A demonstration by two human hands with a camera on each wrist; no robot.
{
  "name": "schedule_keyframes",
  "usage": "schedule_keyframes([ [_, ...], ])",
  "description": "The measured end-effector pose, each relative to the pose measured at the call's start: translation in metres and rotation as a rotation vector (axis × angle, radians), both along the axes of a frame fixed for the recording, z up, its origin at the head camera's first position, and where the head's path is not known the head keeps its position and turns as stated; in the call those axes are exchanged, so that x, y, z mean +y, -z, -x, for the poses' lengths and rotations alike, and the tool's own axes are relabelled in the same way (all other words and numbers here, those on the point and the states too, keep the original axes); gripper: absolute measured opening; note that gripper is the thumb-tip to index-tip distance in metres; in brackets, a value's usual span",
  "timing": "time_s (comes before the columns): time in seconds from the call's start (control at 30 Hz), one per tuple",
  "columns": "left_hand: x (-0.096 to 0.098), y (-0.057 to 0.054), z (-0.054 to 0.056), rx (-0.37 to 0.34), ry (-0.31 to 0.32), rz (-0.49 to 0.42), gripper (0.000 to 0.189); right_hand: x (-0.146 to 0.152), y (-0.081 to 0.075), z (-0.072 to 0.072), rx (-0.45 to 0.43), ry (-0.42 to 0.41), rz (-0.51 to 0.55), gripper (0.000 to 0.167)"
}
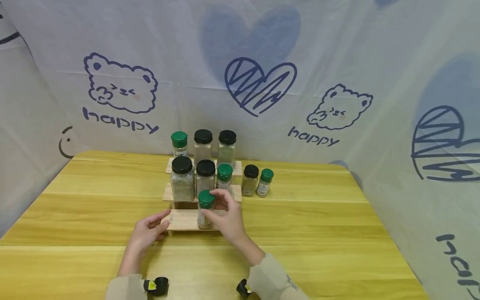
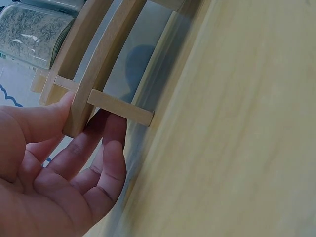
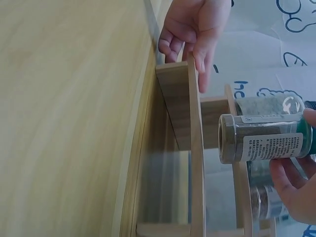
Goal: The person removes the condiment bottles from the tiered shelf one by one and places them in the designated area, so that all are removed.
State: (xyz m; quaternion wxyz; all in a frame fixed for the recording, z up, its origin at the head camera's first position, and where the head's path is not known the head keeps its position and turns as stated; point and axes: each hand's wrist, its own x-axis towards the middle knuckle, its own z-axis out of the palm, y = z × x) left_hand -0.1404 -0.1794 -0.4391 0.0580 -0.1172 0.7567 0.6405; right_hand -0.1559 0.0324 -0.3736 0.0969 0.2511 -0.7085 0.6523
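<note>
A stepped wooden spice rack stands on the table. My left hand grips the left end of its lowest shelf, thumb above and fingers underneath. With my right hand I hold a small green-capped spice jar near its cap. In the right wrist view that jar hangs a little above the lowest shelf, its base apart from the wood. On the middle shelf are two black-capped jars and a green-capped one, partly hidden by my right hand.
The top shelf bears a green-capped jar and two black-capped jars. Right of the rack, a black-capped jar and a small green-capped jar stand on the table. A printed cloth hangs behind.
</note>
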Motion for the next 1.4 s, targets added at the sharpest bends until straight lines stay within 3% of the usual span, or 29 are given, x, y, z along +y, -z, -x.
schedule_keyframes([
  [0.4,0.000,-0.001,0.000,0.005,0.012,0.003,0.042,0.027,0.000,0.002,-0.013,0.083,-0.005,0.035],
  [0.7,0.000,-0.002,0.000,0.003,0.009,0.003,0.042,0.051,0.021,0.017,-0.068,0.137,0.115,0.039],
  [1.1,-0.001,-0.002,-0.001,0.011,0.016,0.010,0.042,0.088,0.025,0.019,-0.008,0.216,0.085,0.038],
  [1.4,0.000,-0.003,-0.001,0.002,0.017,-0.002,0.042,0.109,0.026,0.023,-0.025,0.255,0.063,0.039],
])
